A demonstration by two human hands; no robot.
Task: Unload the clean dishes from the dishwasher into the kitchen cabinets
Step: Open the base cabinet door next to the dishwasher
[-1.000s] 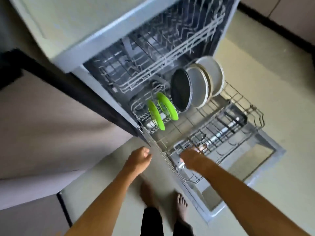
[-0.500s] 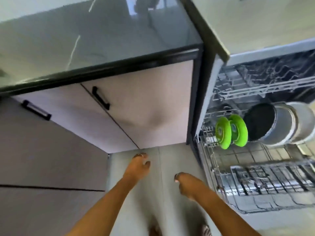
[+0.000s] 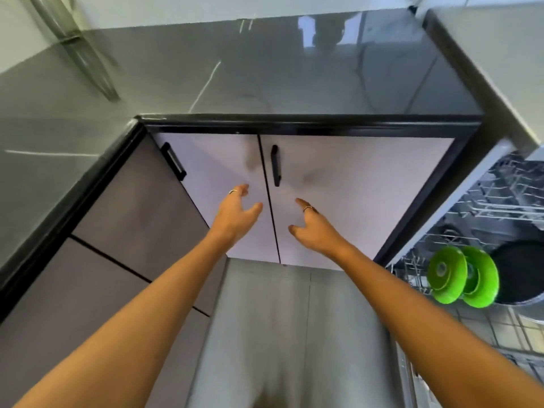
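Note:
Two pale lower cabinet doors face me, each with a black bar handle: the left handle (image 3: 173,161) and the right handle (image 3: 275,165). My left hand (image 3: 235,214) reaches toward the left door with fingers spread and holds nothing. My right hand (image 3: 309,226) is stretched toward the right door just below its handle, also spread and without a load. At the right edge the open dishwasher's lower rack (image 3: 482,328) holds two green plates (image 3: 462,276) standing on edge and a dark pan (image 3: 521,275) behind them.
A glossy dark countertop (image 3: 265,72) with a black edge runs over the cabinets and turns the corner at the left. Grey cabinet fronts (image 3: 97,260) stand on the left. The dishwasher's upper rack (image 3: 506,198) is pushed in. Grey floor tiles (image 3: 282,334) lie below.
My view has swung left from the dishwasher to the cabinet doors. Both hands have risen from near the floor and rack and opened toward the doors.

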